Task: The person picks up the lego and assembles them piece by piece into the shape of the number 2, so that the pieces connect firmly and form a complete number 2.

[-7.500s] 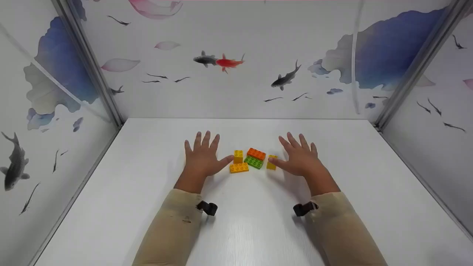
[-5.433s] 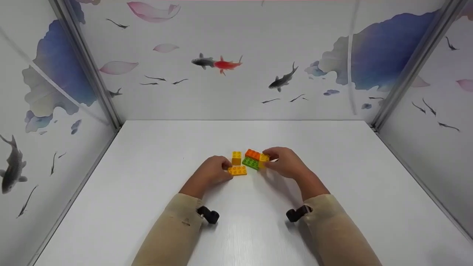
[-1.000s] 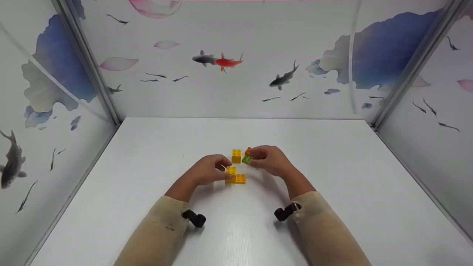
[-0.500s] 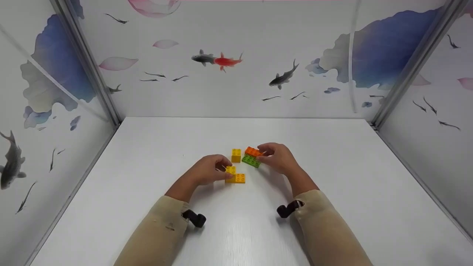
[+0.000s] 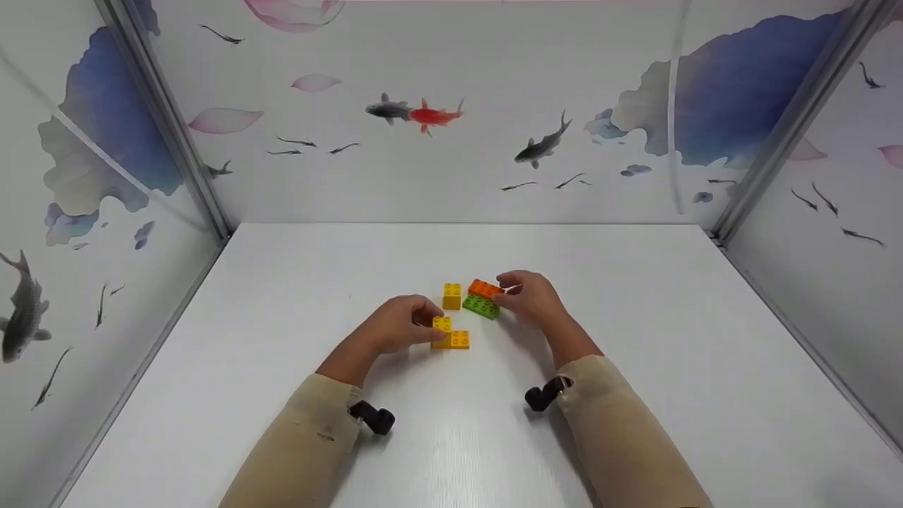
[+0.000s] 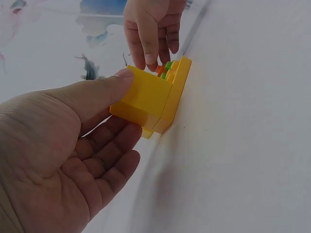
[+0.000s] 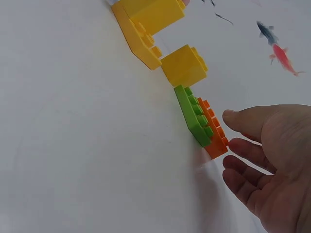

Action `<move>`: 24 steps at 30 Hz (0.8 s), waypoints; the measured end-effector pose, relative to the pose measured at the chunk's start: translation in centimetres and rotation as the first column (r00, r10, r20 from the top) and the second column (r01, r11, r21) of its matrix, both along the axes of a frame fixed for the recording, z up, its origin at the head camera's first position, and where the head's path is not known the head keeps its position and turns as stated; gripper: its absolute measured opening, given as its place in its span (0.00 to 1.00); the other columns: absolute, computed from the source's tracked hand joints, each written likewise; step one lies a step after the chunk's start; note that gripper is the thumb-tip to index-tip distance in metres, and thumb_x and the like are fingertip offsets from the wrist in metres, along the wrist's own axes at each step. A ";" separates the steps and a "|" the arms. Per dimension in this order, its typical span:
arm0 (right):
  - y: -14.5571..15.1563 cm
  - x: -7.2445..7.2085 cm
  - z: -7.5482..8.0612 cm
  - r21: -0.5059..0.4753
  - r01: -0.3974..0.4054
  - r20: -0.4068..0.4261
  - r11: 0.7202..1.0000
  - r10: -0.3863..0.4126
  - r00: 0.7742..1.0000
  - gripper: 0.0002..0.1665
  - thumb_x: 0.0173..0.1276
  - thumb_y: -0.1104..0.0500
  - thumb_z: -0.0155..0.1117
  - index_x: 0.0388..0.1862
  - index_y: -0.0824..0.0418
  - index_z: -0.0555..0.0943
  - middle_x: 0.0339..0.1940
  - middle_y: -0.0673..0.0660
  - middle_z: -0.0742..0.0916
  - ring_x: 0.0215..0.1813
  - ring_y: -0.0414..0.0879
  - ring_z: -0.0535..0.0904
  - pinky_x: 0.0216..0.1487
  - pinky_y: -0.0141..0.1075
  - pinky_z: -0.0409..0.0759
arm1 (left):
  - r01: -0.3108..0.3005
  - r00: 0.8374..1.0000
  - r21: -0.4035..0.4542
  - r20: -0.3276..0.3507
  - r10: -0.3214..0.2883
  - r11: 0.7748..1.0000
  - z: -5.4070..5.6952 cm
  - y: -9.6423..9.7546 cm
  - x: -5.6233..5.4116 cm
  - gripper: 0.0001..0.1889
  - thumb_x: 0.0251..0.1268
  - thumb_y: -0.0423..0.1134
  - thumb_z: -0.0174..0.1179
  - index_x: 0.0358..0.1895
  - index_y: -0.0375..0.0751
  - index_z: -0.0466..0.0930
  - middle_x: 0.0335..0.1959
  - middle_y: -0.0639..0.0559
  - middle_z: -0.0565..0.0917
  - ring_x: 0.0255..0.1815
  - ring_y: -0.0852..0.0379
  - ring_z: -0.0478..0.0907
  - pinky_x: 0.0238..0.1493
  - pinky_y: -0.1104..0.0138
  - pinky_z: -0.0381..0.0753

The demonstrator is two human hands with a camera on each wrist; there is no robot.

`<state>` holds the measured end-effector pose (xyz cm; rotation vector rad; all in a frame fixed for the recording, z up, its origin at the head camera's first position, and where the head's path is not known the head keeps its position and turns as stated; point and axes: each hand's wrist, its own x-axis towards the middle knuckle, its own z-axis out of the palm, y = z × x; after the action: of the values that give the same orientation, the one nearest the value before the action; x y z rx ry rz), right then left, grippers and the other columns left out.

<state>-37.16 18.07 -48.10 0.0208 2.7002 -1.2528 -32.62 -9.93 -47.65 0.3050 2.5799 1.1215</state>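
My left hand (image 5: 396,326) pinches a tall yellow brick (image 6: 146,94), which stands on one end of a flat yellow brick (image 5: 459,339). In the left wrist view the thumb lies on the tall brick's near side, and the fingers curl underneath. My right hand (image 7: 277,155) hovers at the right end of an orange brick (image 5: 485,288), its fingers loosely bent with a gap between thumb and fingers. Whether a fingertip touches the orange brick I cannot tell. Against the orange brick's near side lies a green brick (image 7: 193,116). Another tall yellow brick (image 5: 451,296) stands alone left of them.
All the bricks lie on a white table (image 5: 451,437). Walls (image 5: 451,183) printed with fish and leaves close off the back and both sides. Small black cameras (image 5: 374,418) stick out from both sleeve cuffs.
One tall yellow brick, earlier at the right, now sits on the flat yellow brick under my left hand. Over the last second my right hand has drawn back rightward, uncovering the orange and green bricks.
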 end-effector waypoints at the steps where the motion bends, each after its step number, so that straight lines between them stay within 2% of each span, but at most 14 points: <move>1: -0.1 -0.2 -0.1 0.000 0.002 0.013 1.000 -0.002 1.000 0.29 0.74 0.53 0.74 0.72 0.54 0.81 0.69 0.55 0.85 0.70 0.54 0.80 0.72 0.48 0.81 | 0.000 1.000 0.000 0.002 0.000 1.000 0.0 0.0 0.0 0.16 0.65 0.50 0.77 0.53 0.59 0.86 0.48 0.58 0.86 0.52 0.53 0.80 0.60 0.60 0.82; 10: -0.8 -1.4 -0.1 0.048 0.012 0.078 0.999 -0.016 0.997 0.27 0.74 0.53 0.74 0.69 0.53 0.83 0.67 0.56 0.85 0.66 0.53 0.80 0.74 0.47 0.79 | 0.007 1.000 -0.009 -0.001 -0.007 1.000 0.1 0.1 0.0 0.17 0.65 0.51 0.77 0.53 0.58 0.86 0.49 0.57 0.85 0.52 0.52 0.80 0.62 0.58 0.82; 18: -0.8 -1.3 -0.2 0.082 -0.015 0.043 0.997 0.012 0.999 0.26 0.77 0.52 0.71 0.70 0.56 0.83 0.66 0.58 0.86 0.66 0.54 0.80 0.77 0.49 0.77 | 0.047 0.997 -0.006 -0.056 -0.047 0.999 -0.1 -0.1 -0.1 0.17 0.64 0.49 0.78 0.53 0.57 0.86 0.49 0.58 0.86 0.52 0.54 0.80 0.63 0.57 0.81; 24: -0.5 -1.0 0.1 0.070 -0.005 0.047 0.998 0.002 0.999 0.27 0.77 0.48 0.71 0.71 0.54 0.82 0.68 0.57 0.84 0.67 0.55 0.79 0.76 0.50 0.77 | 0.051 0.997 -0.008 -0.057 -0.051 0.999 -0.2 -0.1 -0.2 0.17 0.64 0.50 0.78 0.53 0.58 0.86 0.49 0.58 0.86 0.52 0.53 0.80 0.63 0.57 0.81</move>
<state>-38.19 17.62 -47.97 0.0540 2.7015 -1.1416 -32.79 -10.04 -47.82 0.4052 2.6095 1.1016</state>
